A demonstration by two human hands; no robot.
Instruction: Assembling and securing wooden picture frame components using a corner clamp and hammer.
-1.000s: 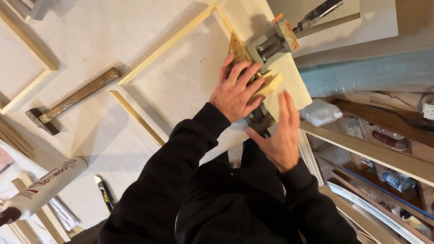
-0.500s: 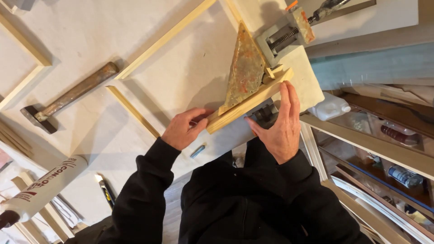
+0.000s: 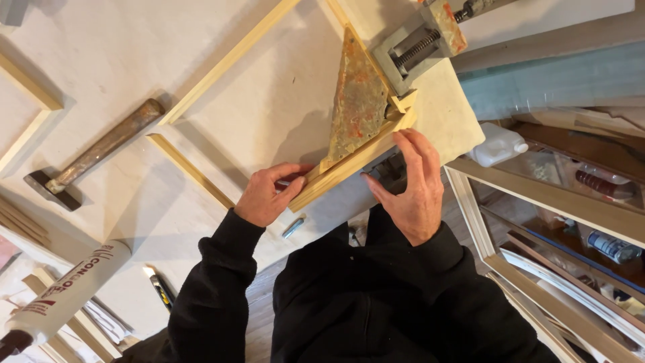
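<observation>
A light wooden strip (image 3: pixel 349 165) lies along the near edge of a rusty triangular metal plate (image 3: pixel 356 104) on the white worktop (image 3: pixel 222 114). My left hand (image 3: pixel 269 195) grips the strip's left end. My right hand (image 3: pixel 410 185) has its fingers spread over the strip's right part, above a dark clamp screw below the table edge. A grey corner clamp (image 3: pixel 420 47) with a threaded screw sits at the plate's far corner, where a second wooden strip meets the first.
A hammer (image 3: pixel 94 154) lies at the left. Loose wooden strips (image 3: pixel 228 64) rest on the worktop. A cartridge tube (image 3: pixel 64 292) and a utility knife (image 3: pixel 160 288) lie near the front edge. Shelves with a white bottle (image 3: pixel 497 144) stand at the right.
My left hand came off the clamp corner and slid down to the strip's left end. My right hand shifted from beside the joint onto the strip. The rusty plate is now uncovered.
</observation>
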